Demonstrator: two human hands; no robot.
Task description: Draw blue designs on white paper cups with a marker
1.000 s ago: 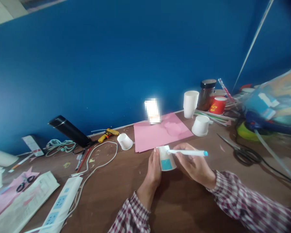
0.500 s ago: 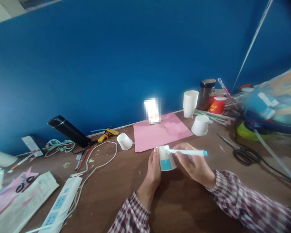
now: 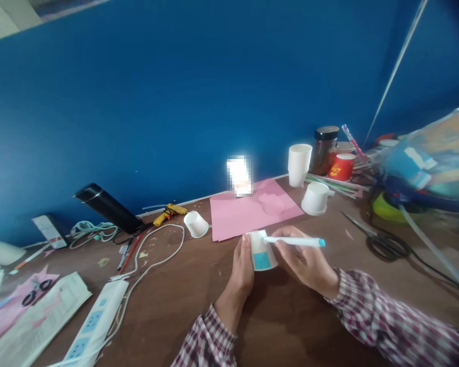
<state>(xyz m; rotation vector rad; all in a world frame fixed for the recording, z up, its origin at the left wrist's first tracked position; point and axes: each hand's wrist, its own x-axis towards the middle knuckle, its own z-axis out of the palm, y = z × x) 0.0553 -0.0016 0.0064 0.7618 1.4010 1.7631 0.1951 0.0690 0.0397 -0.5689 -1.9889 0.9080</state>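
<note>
My left hand [image 3: 243,262] is closed around the left side of a white paper cup [image 3: 258,241], its thumb on the near side. A blue patch [image 3: 262,260] covers part of the cup's wall by its wide rim. In my right hand [image 3: 308,262] is a white marker [image 3: 300,241] with a light blue end, pinched between thumb and fingers. The marker's tip meets the cup's wall above the blue patch. Just beyond the cup lie sheets of pink paper [image 3: 237,219].
Upside-down cups [image 3: 314,198] and a stack of cups [image 3: 299,165] stand at the back right. Large scissors [image 3: 386,244] lie right of my hand. At left are a power strip [image 3: 95,321], a yellow glue gun [image 3: 168,213], a black cylinder [image 3: 109,206] and a white cable.
The marker has shifted very slightly left along the cup's wall. My left hand keeps the cup in nearly the same place, and the view has tilted a little.
</note>
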